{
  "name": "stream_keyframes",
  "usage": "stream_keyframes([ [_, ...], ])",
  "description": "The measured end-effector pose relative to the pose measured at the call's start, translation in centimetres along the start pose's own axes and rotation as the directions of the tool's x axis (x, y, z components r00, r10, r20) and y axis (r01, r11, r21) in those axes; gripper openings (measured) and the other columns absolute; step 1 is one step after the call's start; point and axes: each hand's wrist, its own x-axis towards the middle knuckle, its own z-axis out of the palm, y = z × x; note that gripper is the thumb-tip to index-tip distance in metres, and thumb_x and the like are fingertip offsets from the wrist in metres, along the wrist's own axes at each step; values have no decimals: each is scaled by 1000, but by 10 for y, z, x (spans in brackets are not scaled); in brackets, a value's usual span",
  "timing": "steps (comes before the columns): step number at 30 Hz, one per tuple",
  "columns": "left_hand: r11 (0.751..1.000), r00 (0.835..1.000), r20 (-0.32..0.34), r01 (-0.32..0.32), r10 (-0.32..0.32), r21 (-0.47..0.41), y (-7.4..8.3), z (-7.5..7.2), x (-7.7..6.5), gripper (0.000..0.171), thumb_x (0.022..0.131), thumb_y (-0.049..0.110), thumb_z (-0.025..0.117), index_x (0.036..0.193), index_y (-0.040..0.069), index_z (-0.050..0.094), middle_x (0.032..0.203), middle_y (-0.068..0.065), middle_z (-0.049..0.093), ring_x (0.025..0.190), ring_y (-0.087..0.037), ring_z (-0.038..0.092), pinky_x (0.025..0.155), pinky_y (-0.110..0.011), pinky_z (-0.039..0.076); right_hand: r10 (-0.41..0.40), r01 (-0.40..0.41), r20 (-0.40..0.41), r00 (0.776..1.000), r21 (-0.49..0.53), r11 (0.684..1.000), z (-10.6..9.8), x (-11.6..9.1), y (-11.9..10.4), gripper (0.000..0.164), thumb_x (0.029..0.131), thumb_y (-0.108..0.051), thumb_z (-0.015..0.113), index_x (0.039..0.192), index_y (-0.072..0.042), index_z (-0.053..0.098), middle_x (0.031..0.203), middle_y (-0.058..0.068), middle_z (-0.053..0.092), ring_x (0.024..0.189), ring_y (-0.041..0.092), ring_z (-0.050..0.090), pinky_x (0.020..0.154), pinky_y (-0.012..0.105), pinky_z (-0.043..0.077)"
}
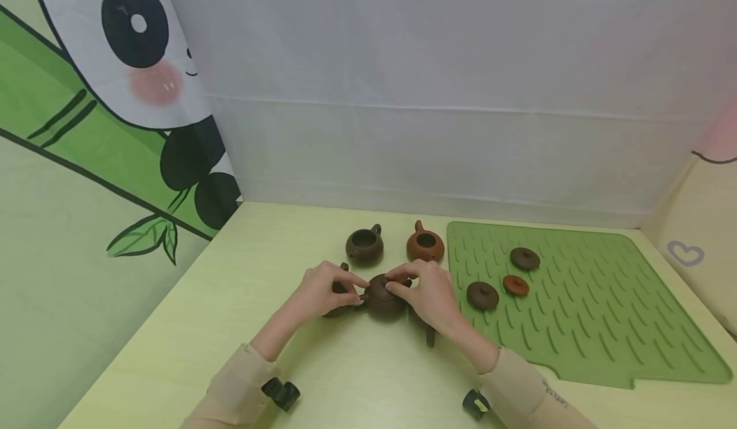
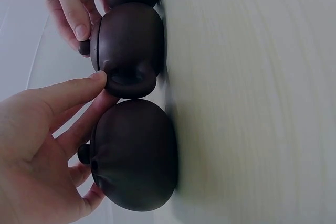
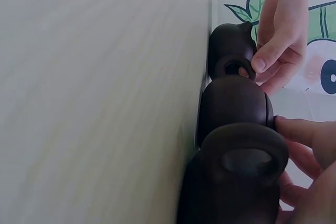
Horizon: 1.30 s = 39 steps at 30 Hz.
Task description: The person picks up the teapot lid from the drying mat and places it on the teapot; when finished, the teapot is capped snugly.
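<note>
A dark brown teapot (image 1: pixel 384 301) stands on the table between both hands, its lid on top. My left hand (image 1: pixel 327 291) pinches the loop handle (image 2: pixel 134 85) of this teapot between thumb and finger. At the lid's knob (image 2: pixel 84 48), the thumb and fingers of my right hand (image 1: pixel 428 291) close in a pinch. Another dark teapot (image 2: pixel 139 156), lidded, stands just left of the middle one, partly behind my left hand. On the right is a third dark teapot (image 3: pixel 228 195), its handle toward me and its top hidden by my right hand.
Behind the hands stand a dark teapot (image 1: pixel 364 246) and a reddish-brown teapot (image 1: pixel 425 246), both with uncovered mouths. A green ridged mat (image 1: pixel 587 301) covers the table's right side. On it lie two dark lids (image 1: pixel 482 295) and a reddish lid (image 1: pixel 515 285).
</note>
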Motion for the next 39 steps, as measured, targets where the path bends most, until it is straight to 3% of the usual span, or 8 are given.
stream_keyframes([
  [21, 1000, 1000, 8, 0, 0, -11, -1, -1, 0, 24, 82, 19, 80, 105, 25, 79, 73, 14, 73, 73, -4, 61, 70, -28, 43, 0, 0, 11, 1000, -9, 1000, -1, 0, -2, 10, 80, -25, 82, 89, -28, 79, 83, -12, 71, 85, 16, 65, 96, 53, 38],
  [28, 1000, 1000, 7, -7, 7, -5, -1, -1, 0, 23, 82, 20, 80, 105, 25, 79, 72, 15, 73, 73, 1, 57, 70, -27, 43, 6, -6, 24, 1000, 2, 1000, -5, 1, 2, 16, 79, -23, 82, 94, -27, 78, 80, -10, 70, 89, 23, 64, 94, 54, 37],
  [35, 1000, 1000, 11, -2, 2, -5, -1, 0, 0, 24, 82, 18, 80, 105, 26, 78, 72, 16, 73, 72, 2, 57, 72, -29, 43, -15, 15, 48, 999, -11, 1000, -19, 0, 10, 26, 81, -25, 81, 106, -23, 75, 89, 0, 70, 77, 19, 63, 82, 38, 42],
  [39, 1000, 1000, 2, -17, 17, 18, -1, 0, 0, 25, 82, 18, 80, 105, 25, 78, 72, 17, 72, 74, 2, 58, 73, -29, 43, -13, 15, 42, 999, -37, 999, -31, -2, 11, 29, 81, -26, 81, 109, -22, 74, 93, 2, 71, 86, 22, 62, 82, 37, 39],
])
